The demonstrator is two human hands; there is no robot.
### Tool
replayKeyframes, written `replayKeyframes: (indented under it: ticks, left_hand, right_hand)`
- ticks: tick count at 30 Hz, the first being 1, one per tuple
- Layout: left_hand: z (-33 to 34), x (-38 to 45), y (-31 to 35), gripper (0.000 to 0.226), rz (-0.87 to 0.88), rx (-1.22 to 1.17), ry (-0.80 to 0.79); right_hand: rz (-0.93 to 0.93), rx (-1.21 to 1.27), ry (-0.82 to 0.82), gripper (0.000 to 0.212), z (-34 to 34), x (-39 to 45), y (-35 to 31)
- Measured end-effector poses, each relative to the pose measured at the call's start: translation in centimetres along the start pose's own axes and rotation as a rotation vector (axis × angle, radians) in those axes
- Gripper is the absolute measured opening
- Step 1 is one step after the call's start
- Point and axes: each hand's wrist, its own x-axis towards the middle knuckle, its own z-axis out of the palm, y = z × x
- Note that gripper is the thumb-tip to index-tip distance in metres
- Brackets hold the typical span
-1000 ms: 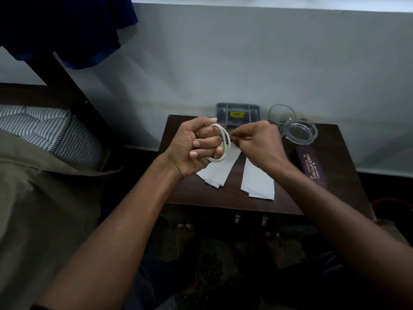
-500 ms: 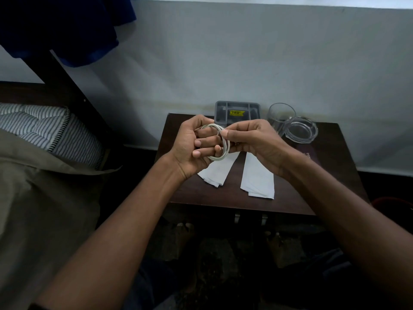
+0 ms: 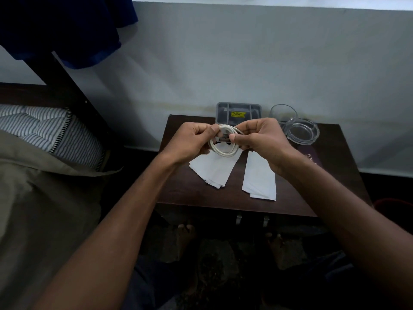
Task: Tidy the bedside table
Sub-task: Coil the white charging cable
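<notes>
A white cable [image 3: 220,151] is wound into a small coil and held above the dark wooden bedside table [image 3: 185,193]. My left hand [image 3: 190,142] pinches the coil's left side. My right hand [image 3: 261,137] grips its right side, thumb pressed on the loops. Under the hands lie two folded white papers, one on the left [image 3: 212,171] and one on the right [image 3: 259,177]. A grey compartment tray [image 3: 238,110] with a yellow sticker stands at the table's back edge, partly hidden by my hands.
A clear glass [image 3: 282,113] and a glass ashtray [image 3: 301,132] stand at the back right. A purple box [image 3: 310,156] lies under my right forearm. The bed with a striped pillow [image 3: 44,133] is on the left. My bare feet show below the table.
The coil turned from edge-on in my left fist to facing me, held between both hands. My right hand moved in from the cable's end and closed onto the coil's right side.
</notes>
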Motion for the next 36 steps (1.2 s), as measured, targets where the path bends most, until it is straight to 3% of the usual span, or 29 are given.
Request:
replayKeyframes:
  ticks: [5,7,10,12,15,19,26,31,36]
  left_hand:
    - [0.0,0.2,-1.0,0.034,0.073,0.244,0.034]
    - [-0.1,0.4,-1.2,0.035,0.089,0.242,0.023]
    - [0.1,0.5,-1.4,0.037,0.119,0.174,-0.006]
    - [0.5,0.6,-1.3,0.038,0.116,0.086,-0.018]
    - [0.9,0.7,-1.1,0.032,0.094,0.009,-0.011]
    - [1.2,0.6,-1.2,0.026,0.118,0.101,0.048]
    - [2.1,0.5,-0.6,0.030,0.103,0.013,-0.081]
    - [2.6,0.6,-1.2,0.031,0.133,0.172,-0.031]
    - [2.6,0.5,-1.2,0.033,0.150,0.201,0.002]
  right_hand:
    - [0.111,0.173,-0.102,0.023,-0.5,0.5,0.3]
    - [0.121,0.063,-0.097,0.016,-0.8,0.8,0.6]
    - [0.058,-0.203,0.038,0.007,-0.6,1.0,1.7]
    - [0.038,-0.226,0.090,0.008,-0.2,1.2,2.1]
    - [0.067,0.000,0.111,0.009,0.3,1.0,1.4]
    - [0.100,0.257,0.128,0.015,0.2,0.5,0.5]
    - [0.094,0.266,0.273,0.025,1.1,0.4,0.0]
    - [0.083,0.160,0.375,0.026,2.0,0.4,0.4]
    - [0.229,0.465,0.318,0.024,2.3,0.5,-0.1]
